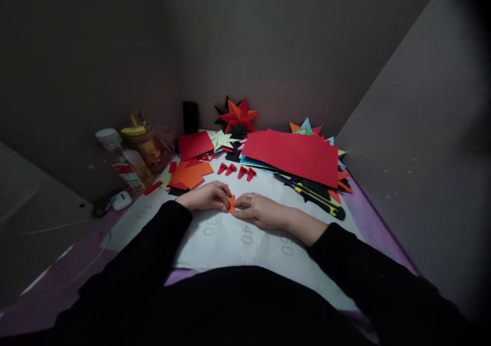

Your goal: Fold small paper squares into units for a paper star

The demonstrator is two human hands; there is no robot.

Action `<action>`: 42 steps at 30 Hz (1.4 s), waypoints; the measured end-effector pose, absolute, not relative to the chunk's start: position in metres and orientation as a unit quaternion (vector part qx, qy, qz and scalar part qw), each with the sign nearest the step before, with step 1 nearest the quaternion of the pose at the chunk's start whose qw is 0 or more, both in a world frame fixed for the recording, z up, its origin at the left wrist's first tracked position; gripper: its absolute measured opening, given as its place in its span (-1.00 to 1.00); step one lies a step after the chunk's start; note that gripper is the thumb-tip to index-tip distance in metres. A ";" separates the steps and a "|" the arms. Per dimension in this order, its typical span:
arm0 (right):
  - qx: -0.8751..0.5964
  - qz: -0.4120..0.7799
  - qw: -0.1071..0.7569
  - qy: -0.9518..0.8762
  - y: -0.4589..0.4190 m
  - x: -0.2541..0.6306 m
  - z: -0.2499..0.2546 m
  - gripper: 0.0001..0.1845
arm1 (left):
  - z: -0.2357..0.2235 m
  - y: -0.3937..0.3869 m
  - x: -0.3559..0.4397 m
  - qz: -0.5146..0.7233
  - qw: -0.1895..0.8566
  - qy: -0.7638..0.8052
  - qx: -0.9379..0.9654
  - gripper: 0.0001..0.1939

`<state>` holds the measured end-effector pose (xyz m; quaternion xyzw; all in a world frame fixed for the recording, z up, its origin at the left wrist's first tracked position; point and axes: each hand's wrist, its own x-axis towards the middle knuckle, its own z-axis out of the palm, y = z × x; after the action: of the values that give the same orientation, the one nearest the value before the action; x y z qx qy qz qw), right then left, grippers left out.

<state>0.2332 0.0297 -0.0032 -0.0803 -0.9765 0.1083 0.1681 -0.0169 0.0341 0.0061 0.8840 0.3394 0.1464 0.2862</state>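
Between the fingers of both hands is a small orange folded paper piece [231, 203], low over the white sheet. My left hand [209, 196] pinches it from the left with thumb and fingers. From the right, my right hand [263, 209] has its thumb and fingers closed on its other edge. Just beyond the hands stand several small red folded paper pieces [242, 172] in a row. Orange paper [192, 172] lies past my left hand. A black and yellow cutter knife [312, 196] lies to the right of my right hand.
A large red paper sheet [293, 154] tops a stack at the back. Folded paper stars [240, 115] stand against the wall. Bottles [128, 159] and a white earbud case [121, 200] are at the left. Under my hands, a white sheet [226, 249] bears printed numbers.
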 end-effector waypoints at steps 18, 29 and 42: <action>-0.072 0.145 0.166 -0.973 0.034 0.236 -0.007 -0.62 | 0.011 0.031 -0.008 0.136 0.280 0.330 0.891 -0.87; -0.067 0.172 0.168 -0.968 0.037 0.237 -0.011 -0.67 | 0.004 0.032 0.001 0.149 0.223 0.379 0.886 -0.80; -0.107 0.216 0.165 -0.956 0.033 0.237 -0.006 -0.49 | 0.003 0.031 0.006 0.152 0.223 0.395 0.878 -0.83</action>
<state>0.2369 0.0333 -0.0057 -0.1074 -0.9564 0.2156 0.1651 0.0055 0.0308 0.0027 0.8783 0.3947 0.1521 0.2231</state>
